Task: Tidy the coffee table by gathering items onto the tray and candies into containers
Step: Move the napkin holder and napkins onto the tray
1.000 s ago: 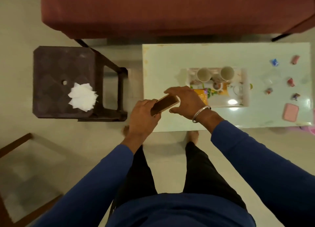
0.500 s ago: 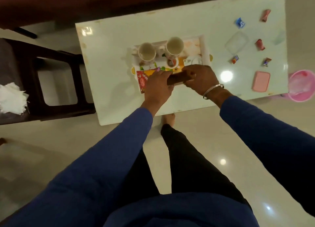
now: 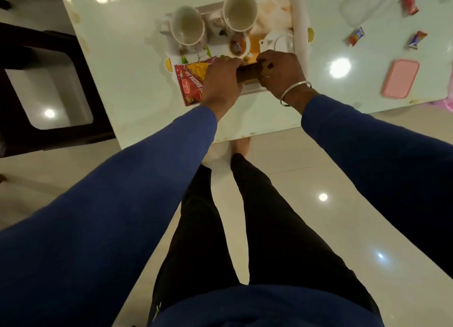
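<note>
Both hands grip a flat brown object [image 3: 248, 72] over the near edge of the white tray [image 3: 299, 20]. My left hand [image 3: 221, 77] holds its left end and my right hand [image 3: 282, 71] its right end. Under my left hand lies a red and yellow snack packet [image 3: 190, 81], half off the tray. Two empty cups [image 3: 187, 25] stand on the tray's far side beside a small white lidded pot [image 3: 279, 41]. Wrapped candies [image 3: 355, 39] lie scattered on the table to the right, near a clear container [image 3: 360, 6] and a pink lid [image 3: 399, 81].
The pale glass coffee table [image 3: 117, 52] ends just in front of my legs. A dark stool [image 3: 46, 56] stands to its left. Something pink [image 3: 443, 104] shows on the floor past the table's right corner.
My hands carried the brown object from the table's left edge over to the tray and lowered it onto the near side. The view has closed in on the table.
</note>
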